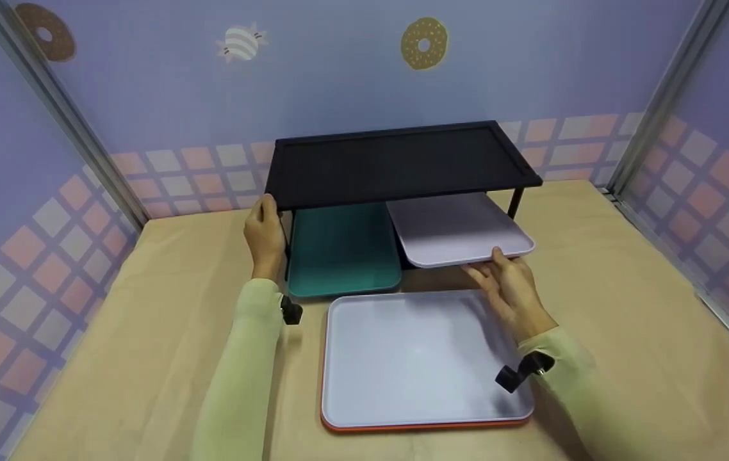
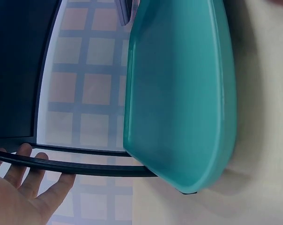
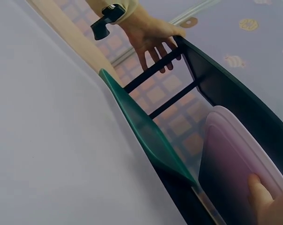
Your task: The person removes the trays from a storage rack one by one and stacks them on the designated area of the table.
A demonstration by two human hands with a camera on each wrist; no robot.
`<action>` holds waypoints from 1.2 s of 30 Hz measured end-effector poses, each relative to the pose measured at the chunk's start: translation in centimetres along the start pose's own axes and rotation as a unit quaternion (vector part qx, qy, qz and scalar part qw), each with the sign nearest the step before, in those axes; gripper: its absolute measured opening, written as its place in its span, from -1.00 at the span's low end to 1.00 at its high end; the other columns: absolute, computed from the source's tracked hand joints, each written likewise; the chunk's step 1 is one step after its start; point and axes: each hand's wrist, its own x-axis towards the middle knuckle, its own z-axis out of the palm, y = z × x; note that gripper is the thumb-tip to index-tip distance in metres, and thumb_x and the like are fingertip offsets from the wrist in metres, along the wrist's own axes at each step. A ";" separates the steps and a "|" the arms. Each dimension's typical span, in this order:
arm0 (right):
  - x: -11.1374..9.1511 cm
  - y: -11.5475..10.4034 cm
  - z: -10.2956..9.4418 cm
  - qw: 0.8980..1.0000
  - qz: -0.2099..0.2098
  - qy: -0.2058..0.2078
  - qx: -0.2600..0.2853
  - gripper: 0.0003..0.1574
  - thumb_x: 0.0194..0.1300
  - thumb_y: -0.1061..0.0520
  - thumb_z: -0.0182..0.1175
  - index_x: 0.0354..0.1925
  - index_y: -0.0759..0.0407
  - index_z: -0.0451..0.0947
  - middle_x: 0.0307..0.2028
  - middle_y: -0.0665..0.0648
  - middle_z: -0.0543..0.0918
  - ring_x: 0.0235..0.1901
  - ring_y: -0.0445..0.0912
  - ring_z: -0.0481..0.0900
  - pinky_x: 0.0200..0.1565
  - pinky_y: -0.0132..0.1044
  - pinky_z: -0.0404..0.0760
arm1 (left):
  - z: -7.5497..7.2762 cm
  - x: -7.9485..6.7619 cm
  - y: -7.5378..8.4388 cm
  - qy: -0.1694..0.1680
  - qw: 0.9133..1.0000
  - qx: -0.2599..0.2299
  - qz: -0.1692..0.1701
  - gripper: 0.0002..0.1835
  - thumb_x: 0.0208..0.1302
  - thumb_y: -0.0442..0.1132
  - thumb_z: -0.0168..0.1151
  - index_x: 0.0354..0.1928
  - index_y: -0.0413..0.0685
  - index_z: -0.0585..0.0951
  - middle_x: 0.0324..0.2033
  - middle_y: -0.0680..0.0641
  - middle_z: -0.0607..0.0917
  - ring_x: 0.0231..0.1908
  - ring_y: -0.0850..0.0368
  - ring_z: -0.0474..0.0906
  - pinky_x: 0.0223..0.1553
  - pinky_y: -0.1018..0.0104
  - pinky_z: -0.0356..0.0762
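My left hand [image 1: 264,238] holds the front left corner of a black rack [image 1: 396,163], its fingers behind the corner post in the left wrist view. My right hand [image 1: 510,288] pinches the front edge of a pale pink tray [image 1: 467,230], thumb on top and fingers beneath. That tray is tilted, with its back part under the rack's top and its near edge sticking out. To its left, a teal tray [image 1: 345,256] lies under the rack top, its front also protruding. In the right wrist view the pink tray [image 3: 235,159] is above the level of the teal tray [image 3: 151,136].
A pale lavender tray [image 1: 422,358] lies in front of the rack on top of an orange tray [image 1: 332,428], of which only the rim shows. The tan tabletop [image 1: 147,333] extends on both sides. Patterned walls [image 1: 339,70] enclose the back and sides.
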 end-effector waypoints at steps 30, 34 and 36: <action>-2.1 -0.6 -1.7 0.998 -0.007 -0.008 -0.065 -0.30 0.69 0.08 -0.32 0.60 0.29 -0.20 0.13 0.07 0.58 0.12 -0.09 0.63 0.30 -0.10 0.49 | 0.0 0.0 -0.2 -0.001 1.000 -0.013 -0.003 -0.51 0.62 0.13 -0.13 -0.50 0.04 0.33 -0.59 0.05 0.30 -0.58 0.19 0.16 -0.38 0.28 0.18; -2.2 -0.6 -1.6 0.997 -0.008 -0.006 -0.074 -0.30 0.69 0.08 -0.32 0.59 0.32 -0.19 0.08 0.07 0.61 0.09 -0.09 0.64 0.28 -0.10 0.52 | 0.0 0.1 -0.3 0.000 1.000 -0.014 -0.001 -0.53 0.62 0.10 -0.12 -0.50 0.04 0.31 -0.59 0.05 0.28 -0.57 0.19 0.17 -0.36 0.28 0.18; -2.3 -0.6 -1.6 0.997 -0.007 -0.007 -0.077 -0.30 0.69 0.07 -0.32 0.58 0.34 -0.19 0.05 0.05 0.63 0.07 -0.09 0.65 0.26 -0.11 0.54 | 0.0 0.1 -0.3 0.002 1.000 -0.012 0.000 -0.54 0.62 0.08 -0.12 -0.49 0.05 0.31 -0.58 0.06 0.28 -0.56 0.20 0.17 -0.36 0.28 0.19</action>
